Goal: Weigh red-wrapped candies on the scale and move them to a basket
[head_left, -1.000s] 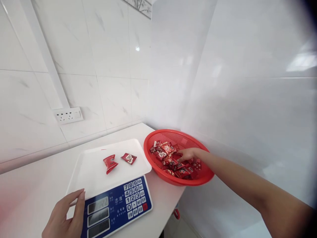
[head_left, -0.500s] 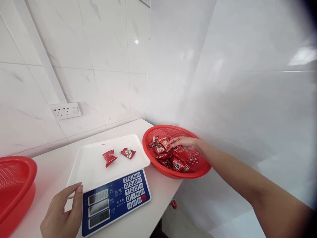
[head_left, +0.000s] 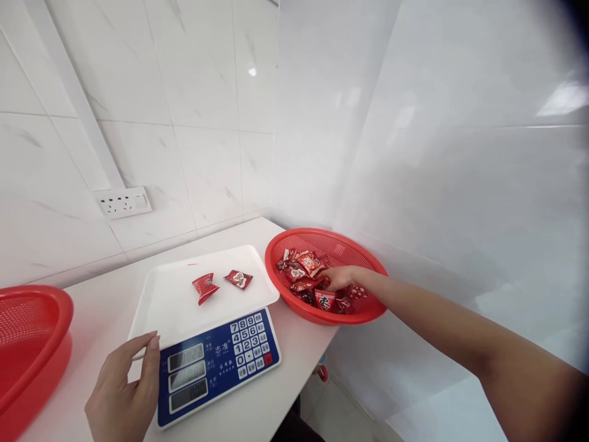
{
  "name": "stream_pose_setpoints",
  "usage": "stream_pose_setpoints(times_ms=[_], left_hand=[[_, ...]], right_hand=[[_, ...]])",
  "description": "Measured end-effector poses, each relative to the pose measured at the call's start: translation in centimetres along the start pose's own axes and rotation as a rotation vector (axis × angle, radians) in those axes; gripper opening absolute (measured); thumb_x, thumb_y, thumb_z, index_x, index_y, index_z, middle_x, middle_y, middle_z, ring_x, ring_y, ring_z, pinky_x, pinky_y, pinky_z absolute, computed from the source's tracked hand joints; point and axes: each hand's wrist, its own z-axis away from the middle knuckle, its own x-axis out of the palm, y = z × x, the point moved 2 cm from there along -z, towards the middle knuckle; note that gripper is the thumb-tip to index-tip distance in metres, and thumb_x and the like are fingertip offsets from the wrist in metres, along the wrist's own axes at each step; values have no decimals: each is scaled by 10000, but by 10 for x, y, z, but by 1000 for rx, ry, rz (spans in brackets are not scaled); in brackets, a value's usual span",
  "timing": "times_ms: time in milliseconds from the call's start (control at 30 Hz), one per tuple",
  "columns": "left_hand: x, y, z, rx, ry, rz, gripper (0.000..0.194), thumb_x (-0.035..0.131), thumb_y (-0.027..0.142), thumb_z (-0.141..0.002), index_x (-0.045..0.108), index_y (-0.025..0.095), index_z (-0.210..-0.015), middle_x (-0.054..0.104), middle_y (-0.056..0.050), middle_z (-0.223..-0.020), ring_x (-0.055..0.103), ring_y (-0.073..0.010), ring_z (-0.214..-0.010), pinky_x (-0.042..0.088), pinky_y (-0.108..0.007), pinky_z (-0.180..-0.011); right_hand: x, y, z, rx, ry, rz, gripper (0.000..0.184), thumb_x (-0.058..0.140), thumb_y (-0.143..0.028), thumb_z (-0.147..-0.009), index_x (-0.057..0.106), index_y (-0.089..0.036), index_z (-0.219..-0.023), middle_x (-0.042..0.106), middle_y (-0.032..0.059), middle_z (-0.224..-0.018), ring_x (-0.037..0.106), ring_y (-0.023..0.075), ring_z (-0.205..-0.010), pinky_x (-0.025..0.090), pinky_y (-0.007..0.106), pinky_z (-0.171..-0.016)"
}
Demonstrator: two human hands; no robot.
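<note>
My right hand point(head_left: 341, 277) reaches into a red perforated basket point(head_left: 329, 234) among small red wrapped snack packets point(head_left: 309, 263). Its fingertips are hidden among them, so I cannot see whether they grip one. My left hand point(head_left: 123, 387) is at the front left corner of the scale's white tray point(head_left: 165, 307), thumb and forefinger pinched together at the tray's edge. On the tray lie two red packets apart from each other, a puffy one point(head_left: 205, 288) and a flatter, darker one point(head_left: 238, 279). The blue scale panel point(head_left: 221, 368) faces me, with number keys and three displays.
Another red basket point(head_left: 59, 310) stands at the left edge of the white table point(head_left: 257, 405). The table's right edge drops to a tiled floor point(head_left: 340, 405). A tiled wall with a power socket point(head_left: 123, 202) runs behind, and a pale wall point(head_left: 460, 202) borders the right side.
My right hand has gone deeper into the basket's packets, its fingers now covered. A packet near the basket's front has shifted. My left hand stays by the tray corner.
</note>
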Motion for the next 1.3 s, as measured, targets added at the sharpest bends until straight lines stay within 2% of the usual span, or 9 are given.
stream_pose_setpoints(times_ms=[200,433,567,700,833,967,1067,1167,1300], left_hand=[[0,-1,-1,58,5,14,278,469,477,-788,606,251,-876,660,-26,-884,611,-176,-776,415,-235,-475],[-2,-3,-2,108,23,21,258,477,460,-786,607,252,-866,675,-24,-869,628,-164,-749,415,-218,-448],[-3,1,-2,202,90,27,251,463,435,-807,606,230,-833,678,-31,-806,634,-159,-731,410,-214,-442],[-2,3,-2,320,147,36,207,474,374,-831,605,214,-834,675,-27,-773,626,-148,-715,441,-217,-502],[-1,0,-1,342,144,66,139,502,303,-837,598,206,-867,669,-26,-795,621,-144,-744,470,-219,-551],[-2,1,0,339,129,88,103,509,257,-837,591,208,-876,666,-23,-805,620,-143,-762,491,-227,-588],[0,2,2,359,102,105,95,511,226,-837,588,209,-890,661,-19,-817,618,-137,-786,503,-228,-641],[2,2,3,379,72,109,102,515,204,-835,585,209,-909,658,-17,-831,612,-131,-802,506,-229,-679],[4,0,3,393,56,95,107,519,187,-832,581,209,-917,656,-15,-842,605,-126,-812,504,-228,-698]], right_hand=[[3,-8,-1,59,65,33,253,736,-93,-422,671,-188,-647,631,-21,-589,590,176,-620,448,250,-582],[-38,-33,7,-24,337,-52,215,683,-139,-547,593,-183,-737,643,-7,-747,580,157,-716,432,227,-606],[-45,-65,17,-116,379,-147,156,646,-230,-655,577,-171,-781,653,22,-820,590,147,-737,450,237,-642],[-29,-104,15,-225,357,-307,188,651,-274,-669,587,-174,-814,662,18,-815,604,141,-723,471,260,-674],[-11,-139,2,-335,345,-427,196,697,-254,-620,603,-180,-776,656,-3,-767,596,132,-698,472,261,-683],[5,-166,-6,-340,303,-499,173,699,-248,-641,597,-191,-768,652,-8,-739,595,126,-664,473,250,-647],[20,-185,-5,-316,200,-546,154,688,-246,-670,593,-192,-778,651,4,-731,588,120,-619,467,241,-581],[38,-204,-1,-320,146,-499,143,680,-230,-682,600,-182,-791,650,19,-759,573,109,-587,452,228,-525],[53,-222,2,-375,171,-311,110,656,-249,-701,625,-167,-768,631,7,-689,541,97,-554,420,213,-492]])
